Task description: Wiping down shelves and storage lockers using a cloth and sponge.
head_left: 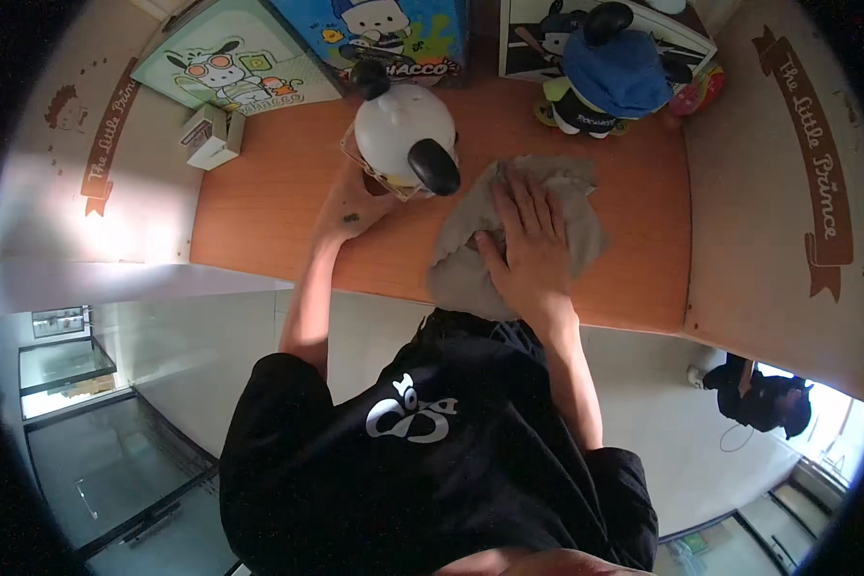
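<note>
A white dog figurine [408, 130] with black ears is in my left hand [353, 209], at the middle-left of the brown wooden shelf board [269, 206]. My fingers wrap around its lower part and are partly hidden beneath it. To the right, my right hand [533, 254] lies flat with fingers outstretched on a rumpled grey cloth [463, 269]. The cloth spreads over the board, and its near edge hangs over the front.
Behind stand a pale green picture panel [259, 62] and a blue cartoon box [379, 34]. A small white box [213, 137] sits at the left. A blue-hatted figurine [616, 82] stands back right. Side panels [782, 182] enclose the board. Another person [763, 396] is at far right.
</note>
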{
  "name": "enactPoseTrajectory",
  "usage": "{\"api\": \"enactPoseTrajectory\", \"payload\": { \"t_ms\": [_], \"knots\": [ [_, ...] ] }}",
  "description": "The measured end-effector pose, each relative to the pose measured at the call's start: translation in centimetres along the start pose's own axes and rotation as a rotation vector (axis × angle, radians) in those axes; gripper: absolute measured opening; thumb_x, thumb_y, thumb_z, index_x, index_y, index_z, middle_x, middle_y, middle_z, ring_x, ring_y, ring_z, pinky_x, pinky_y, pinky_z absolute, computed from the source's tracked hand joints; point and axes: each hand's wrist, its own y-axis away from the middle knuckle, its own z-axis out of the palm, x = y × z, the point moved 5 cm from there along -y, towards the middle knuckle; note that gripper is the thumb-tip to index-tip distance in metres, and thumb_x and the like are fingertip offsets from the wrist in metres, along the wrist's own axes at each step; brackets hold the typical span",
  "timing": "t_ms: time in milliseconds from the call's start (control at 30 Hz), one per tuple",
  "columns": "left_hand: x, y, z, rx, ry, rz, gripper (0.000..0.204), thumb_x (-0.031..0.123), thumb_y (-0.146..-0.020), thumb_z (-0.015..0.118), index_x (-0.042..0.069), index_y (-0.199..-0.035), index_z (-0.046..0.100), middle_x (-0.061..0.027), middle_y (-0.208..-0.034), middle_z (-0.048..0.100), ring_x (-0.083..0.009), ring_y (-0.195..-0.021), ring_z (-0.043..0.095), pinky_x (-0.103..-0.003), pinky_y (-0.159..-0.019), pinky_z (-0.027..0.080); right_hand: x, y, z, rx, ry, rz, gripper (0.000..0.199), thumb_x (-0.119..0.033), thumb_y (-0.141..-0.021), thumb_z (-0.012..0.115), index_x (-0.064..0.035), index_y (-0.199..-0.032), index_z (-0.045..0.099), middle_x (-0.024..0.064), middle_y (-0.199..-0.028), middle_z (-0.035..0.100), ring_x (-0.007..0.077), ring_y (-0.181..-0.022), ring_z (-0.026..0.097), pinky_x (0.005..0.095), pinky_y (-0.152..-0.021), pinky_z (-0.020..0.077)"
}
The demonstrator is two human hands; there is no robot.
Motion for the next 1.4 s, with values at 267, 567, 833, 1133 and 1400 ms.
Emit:
{"api": "enactPoseTrajectory", "payload": {
  "t_ms": [267, 567, 833, 1133, 1400],
  "knots": [
    [0.6, -1.0, 1.4, -0.174, -0.059, 0.057, 0.097, 0.011, -0.077, 0.089, 0.004, -0.157, 0.035, -0.0168, -0.149, 0.054, -0.0244, -0.125, 0.060, -0.033, -0.098, 0.053, 4.3, 2.3, -1.6, 0.179, -0.401, 0.398, 0.032, -0.010, -0.094, 0.066, -0.0040, -0.125, 0.063, 0.0128, -0.129, 0.065, 0.0277, -0.115, 0.061, 0.0395, -0.104, 0.0462],
    [5.2, -4.3, 5.9, -0.399, 0.169, 0.422, 0.096, 0.014, -0.076, 0.091, 0.004, -0.156, 0.037, -0.0174, -0.151, 0.052, -0.0269, -0.129, 0.057, -0.038, -0.106, 0.048, 5.8, 4.9, -3.1, 0.707, -0.875, 0.802, 0.026, -0.010, -0.099, 0.062, -0.0036, -0.124, 0.062, 0.0087, -0.115, 0.067, 0.0173, -0.099, 0.060, 0.0317, -0.090, 0.0476],
    [4.2, -4.4, 6.2, -0.449, 0.104, 0.126, 0.091, 0.017, -0.075, 0.093, 0.004, -0.149, 0.043, -0.0182, -0.142, 0.058, -0.0287, -0.127, 0.057, -0.039, -0.108, 0.045, 4.1, 4.5, -0.9, 0.852, -1.228, 0.804, 0.031, -0.010, -0.096, 0.065, -0.0018, -0.126, 0.061, 0.0086, -0.106, 0.065, 0.0184, -0.090, 0.056, 0.0319, -0.084, 0.0452],
    [5.8, -4.2, 5.4, -0.455, 0.117, 0.339, 0.081, 0.022, -0.080, 0.091, 0.005, -0.146, 0.047, -0.0140, -0.134, 0.063, -0.0242, -0.119, 0.061, -0.037, -0.104, 0.047, 1.0, 2.5, 2.0, 0.528, -0.753, 0.553, 0.038, -0.006, -0.088, 0.066, -0.0029, -0.125, 0.060, 0.0118, -0.113, 0.062, 0.0243, -0.091, 0.052, 0.0347, -0.084, 0.0433],
    [5.9, -4.5, 4.6, -0.493, 0.121, 0.406, 0.061, 0.014, -0.095, 0.074, 0.005, -0.149, 0.047, -0.0128, -0.139, 0.062, -0.0242, -0.120, 0.060, -0.035, -0.104, 0.047, 0.9, 3.0, 1.4, 0.549, -0.971, 0.623, 0.036, -0.007, -0.089, 0.064, -0.0030, -0.124, 0.061, 0.0115, -0.113, 0.063, 0.0236, -0.092, 0.054, 0.0347, -0.085, 0.0445]
  ]
}}
